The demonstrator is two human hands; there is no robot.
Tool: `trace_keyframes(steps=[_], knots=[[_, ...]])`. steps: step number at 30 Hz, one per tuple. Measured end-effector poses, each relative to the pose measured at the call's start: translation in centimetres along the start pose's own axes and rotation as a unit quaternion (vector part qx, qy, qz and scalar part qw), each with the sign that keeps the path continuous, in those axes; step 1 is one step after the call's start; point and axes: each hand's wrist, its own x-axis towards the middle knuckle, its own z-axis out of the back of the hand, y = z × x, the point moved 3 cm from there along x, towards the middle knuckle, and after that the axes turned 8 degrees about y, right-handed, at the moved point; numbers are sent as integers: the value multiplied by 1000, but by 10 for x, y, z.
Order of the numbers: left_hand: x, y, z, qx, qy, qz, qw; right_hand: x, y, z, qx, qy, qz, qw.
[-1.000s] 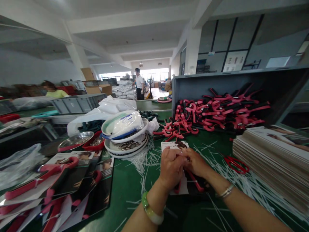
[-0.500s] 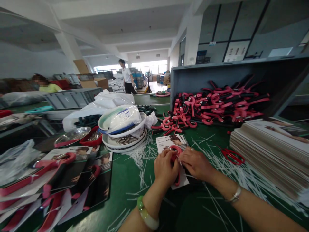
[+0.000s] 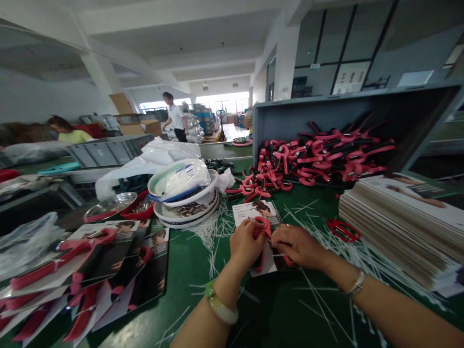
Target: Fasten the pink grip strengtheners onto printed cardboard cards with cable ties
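A pink-and-black plier-like tool [image 3: 263,223] lies on a printed card [image 3: 250,211] on the green table in front of me. My left hand [image 3: 247,242] is closed on the tool near its head, fingers bent over the pink part. Close beside it, my right hand [image 3: 299,245] has its fingers pinched together at the tool's other side; what they grip is hidden. The tool's handles spread toward me below the hands. White cable ties [image 3: 326,249] are scattered to the right.
A grey crate [image 3: 348,104] on its side spills many similar tools. Red scissors [image 3: 342,230] and a stack of cards [image 3: 391,232] lie right. Left are stacked bowls [image 3: 186,212], a red tray [image 3: 139,208] and carded tools [image 3: 87,246]. Two people are in the background.
The view has shifted slightly. My right hand has turned a little, and more of the tool's right handle shows beneath it. The person in white has walked left.
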Motion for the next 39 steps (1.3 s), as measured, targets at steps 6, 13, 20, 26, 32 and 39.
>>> trace_keyframes(steps=[6,13,20,26,32,39], knots=[[-3,-1,3,-3,-37,-33,999,-14,5,15,-35,11,-57,998],[-36,37,23,-148,-180,22,972,-21,26,10,-238,94,-96,962],[-51,51,-7,-424,-30,63,903,-22,42,-9,-354,51,-32,933],[-47,48,-9,-457,-90,62,883,-25,53,-14,-317,-7,36,948],[-51,52,-5,-324,-101,-3,941,0,28,-4,1,-97,-120,988],[-56,39,2,-108,-122,-160,974,-3,15,-22,67,-162,-200,964]])
